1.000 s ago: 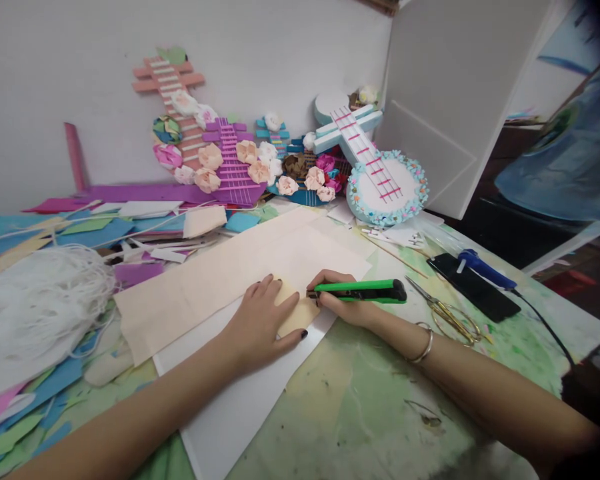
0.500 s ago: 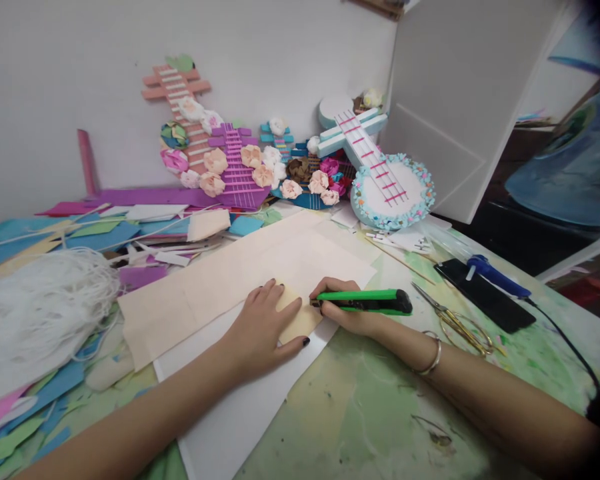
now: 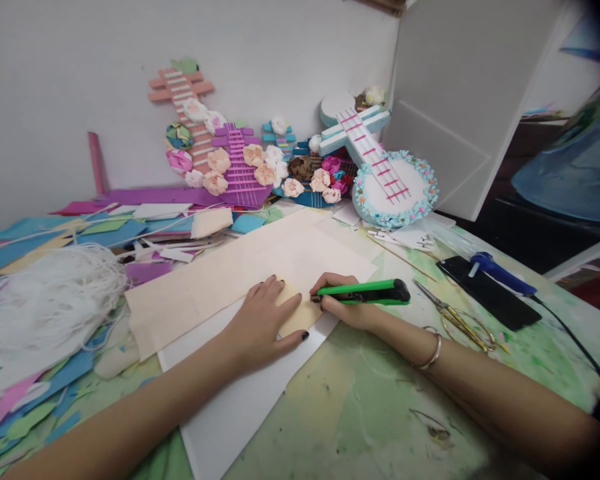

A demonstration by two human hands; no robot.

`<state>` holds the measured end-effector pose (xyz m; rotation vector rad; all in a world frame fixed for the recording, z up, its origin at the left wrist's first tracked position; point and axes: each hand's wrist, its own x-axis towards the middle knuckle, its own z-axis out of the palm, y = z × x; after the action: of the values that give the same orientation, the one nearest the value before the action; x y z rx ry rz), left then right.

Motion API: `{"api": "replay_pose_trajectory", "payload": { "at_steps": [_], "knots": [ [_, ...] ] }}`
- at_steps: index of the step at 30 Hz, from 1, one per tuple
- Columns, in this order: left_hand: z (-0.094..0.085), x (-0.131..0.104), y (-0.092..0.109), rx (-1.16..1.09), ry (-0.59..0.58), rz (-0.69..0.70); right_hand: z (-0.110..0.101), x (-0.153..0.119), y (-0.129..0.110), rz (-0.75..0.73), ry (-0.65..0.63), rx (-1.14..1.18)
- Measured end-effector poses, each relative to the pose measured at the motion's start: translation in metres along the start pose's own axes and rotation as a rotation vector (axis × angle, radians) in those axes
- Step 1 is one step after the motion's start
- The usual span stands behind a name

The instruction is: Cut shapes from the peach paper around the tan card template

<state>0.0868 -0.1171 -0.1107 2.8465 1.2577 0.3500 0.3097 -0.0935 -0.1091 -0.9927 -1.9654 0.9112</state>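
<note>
My left hand (image 3: 263, 320) lies flat with its fingers spread, pressing on a small pale yellow piece (image 3: 300, 312). That piece rests over a cream sheet (image 3: 190, 293) and a white sheet (image 3: 245, 400) stacked on the table. In my right hand (image 3: 343, 303) is a green utility knife (image 3: 370, 292), its black end pointing right. The knife's front end is at the right edge of the yellow piece; I cannot make out the blade clearly. A silver bangle (image 3: 434, 349) circles my right wrist.
Gold-handled scissors (image 3: 457, 319), a black phone (image 3: 487, 293) and a blue glue gun (image 3: 503, 272) lie to the right. White cord (image 3: 55, 300) and coloured scraps (image 3: 35, 420) crowd the left. Decorated craft instruments, including a light blue one (image 3: 395, 190), lean at the back.
The view has shifted slightly. The knife's rear end has swung up a little in my right hand, while my left hand keeps its place on the yellow piece.
</note>
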Motion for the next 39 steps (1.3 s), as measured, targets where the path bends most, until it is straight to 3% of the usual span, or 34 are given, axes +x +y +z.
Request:
{"api": "replay_pose_trajectory", "payload": {
  "at_steps": [39],
  "knots": [
    [0.0076,-0.0017,-0.0028,0.011,0.013,-0.014,0.0001,-0.0013,0.0032,-0.003,0.004,0.005]
  ]
}}
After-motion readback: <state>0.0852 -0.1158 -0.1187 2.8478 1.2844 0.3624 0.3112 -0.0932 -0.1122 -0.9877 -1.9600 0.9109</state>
